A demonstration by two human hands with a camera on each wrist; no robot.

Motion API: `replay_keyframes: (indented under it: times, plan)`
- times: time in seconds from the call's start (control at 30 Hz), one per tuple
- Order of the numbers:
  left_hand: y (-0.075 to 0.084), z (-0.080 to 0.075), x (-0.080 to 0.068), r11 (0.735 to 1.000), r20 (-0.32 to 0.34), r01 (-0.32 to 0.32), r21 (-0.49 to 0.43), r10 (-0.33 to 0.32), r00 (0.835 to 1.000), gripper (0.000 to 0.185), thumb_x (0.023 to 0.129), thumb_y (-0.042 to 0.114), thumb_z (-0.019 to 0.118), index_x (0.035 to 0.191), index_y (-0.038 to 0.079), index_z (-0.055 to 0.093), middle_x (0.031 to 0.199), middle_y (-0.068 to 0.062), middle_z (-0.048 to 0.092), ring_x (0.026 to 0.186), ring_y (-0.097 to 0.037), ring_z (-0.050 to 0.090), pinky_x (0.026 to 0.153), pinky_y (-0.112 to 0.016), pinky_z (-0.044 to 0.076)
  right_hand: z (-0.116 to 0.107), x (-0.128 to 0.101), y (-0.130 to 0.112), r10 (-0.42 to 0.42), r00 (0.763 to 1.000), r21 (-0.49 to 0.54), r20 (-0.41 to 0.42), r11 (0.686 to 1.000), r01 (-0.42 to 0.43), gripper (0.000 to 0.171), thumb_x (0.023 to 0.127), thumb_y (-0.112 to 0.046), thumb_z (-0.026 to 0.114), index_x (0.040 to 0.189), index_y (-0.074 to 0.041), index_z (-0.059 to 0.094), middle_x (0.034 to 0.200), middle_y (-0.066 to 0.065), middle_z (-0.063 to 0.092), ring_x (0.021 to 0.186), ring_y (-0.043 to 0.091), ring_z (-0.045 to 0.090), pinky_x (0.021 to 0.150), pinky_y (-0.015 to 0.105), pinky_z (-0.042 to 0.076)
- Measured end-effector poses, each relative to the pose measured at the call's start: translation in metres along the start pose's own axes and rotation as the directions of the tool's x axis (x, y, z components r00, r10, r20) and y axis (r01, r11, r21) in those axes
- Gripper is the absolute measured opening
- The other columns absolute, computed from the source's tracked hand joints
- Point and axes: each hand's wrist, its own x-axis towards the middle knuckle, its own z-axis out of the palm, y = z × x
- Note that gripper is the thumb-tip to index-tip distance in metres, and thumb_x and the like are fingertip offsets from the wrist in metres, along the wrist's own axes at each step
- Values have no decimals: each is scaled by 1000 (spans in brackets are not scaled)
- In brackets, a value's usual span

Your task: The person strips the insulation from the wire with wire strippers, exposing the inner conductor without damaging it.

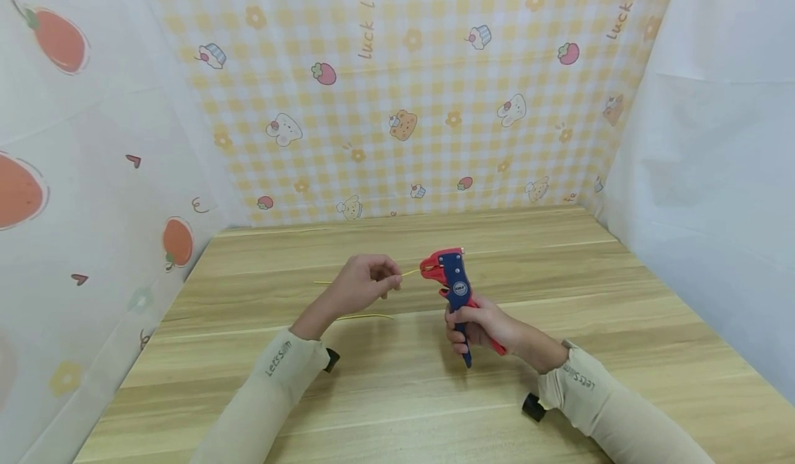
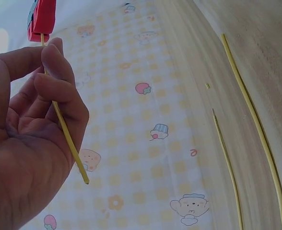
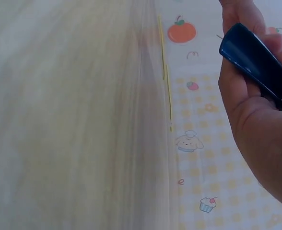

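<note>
My left hand (image 1: 366,283) pinches a short yellow wire (image 2: 66,132) between thumb and fingers. One end of it reaches into the red jaws of a wire stripper (image 1: 457,277); the other sticks out past the palm in the left wrist view. Fingers of my right hand (image 1: 487,326) wrap around the stripper's blue and red handles, holding the tool upright above the table with its head toward the left hand. The right wrist view shows a dark blue handle (image 3: 256,60) in the grip, while the tool's head lies outside that view.
Two more yellow wires lie on the wooden table (image 1: 410,409): a longer one (image 2: 256,117) and a thinner-looking one (image 2: 229,165) with a narrow tip. Near that tip is a tiny yellow scrap (image 2: 207,86). Patterned cloth (image 1: 385,160) hangs behind, with white cloth on both sides.
</note>
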Motion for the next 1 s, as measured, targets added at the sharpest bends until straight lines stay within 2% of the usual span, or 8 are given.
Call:
replay_keyframes:
  times: [0.1,0.33,0.53,0.67,0.8,0.9,1.0]
  plan:
    - [0,0,0,1000,1,7,-3,-7,1000,5,90,11,60,88,10,64,75,2,65,61,-20,60,54,-30,52,1,-1,0,-3,1000,8,-7,1000,3,7,92,-7,40,98,-4,39,73,4,49,63,16,48,62,30,46]
    - [-1,0,1,1000,5,14,-13,-14,1000,7,90,12,60,90,7,65,75,1,65,61,-21,61,54,-30,52,5,0,2,-21,999,6,-34,1000,21,6,92,-7,42,96,-6,38,70,3,48,60,15,46,59,29,44]
    - [0,0,0,999,11,16,-28,-16,1000,6,90,11,60,90,7,65,76,1,65,65,-33,61,54,-30,52,7,1,3,-29,999,-20,-46,999,28,4,92,-5,41,92,-8,38,66,2,48,55,15,45,56,30,46]
    - [0,1,-1,999,15,20,-30,-19,1000,6,90,10,60,89,6,65,76,-1,65,63,-30,61,54,-32,52,9,1,2,-24,998,-43,-61,999,22,4,92,-4,40,92,-8,38,64,2,46,53,14,44,54,31,46]
    - [0,2,-1,999,20,19,-49,-18,1000,7,90,9,60,89,4,65,78,-9,66,61,-22,60,56,-39,52,11,1,1,-9,993,-56,-121,998,2,7,93,-10,44,86,-9,40,60,-1,41,47,11,40,48,26,42]
    - [-1,2,-1,999,18,7,-46,-6,1000,8,90,10,60,90,4,65,79,-9,66,60,-17,60,56,-36,52,10,2,-1,7,987,-54,-162,998,-16,13,94,-13,44,82,-10,40,57,-3,37,44,10,36,44,24,39]
    - [-1,1,-1,1000,16,-1,-22,2,1000,9,90,12,60,91,5,65,78,-6,66,57,-14,57,51,-28,50,9,2,-1,8,989,-42,-149,999,-14,9,95,-11,41,86,-10,39,58,-2,37,45,11,36,45,24,41]
